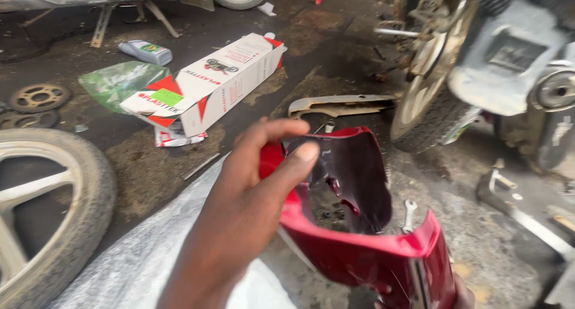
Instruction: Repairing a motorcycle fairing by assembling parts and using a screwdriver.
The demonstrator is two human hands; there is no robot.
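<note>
My left hand (239, 219) closed on red motorcycle fairing panel (365, 225), thumb and fingers pinching its upper edge, held above oily floor (335, 51). Right hand barely visible at panel's lower corner; grip unclear. Spanner (409, 215) lies below.

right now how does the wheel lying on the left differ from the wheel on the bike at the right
The wheel on the left lies loose and nearly flat on the ground, its pale spokes in plain view. The wheel on the right stands upright, mounted on the motorcycle, and parts hide much of it. Both wear dark, dusty tyres.
</note>
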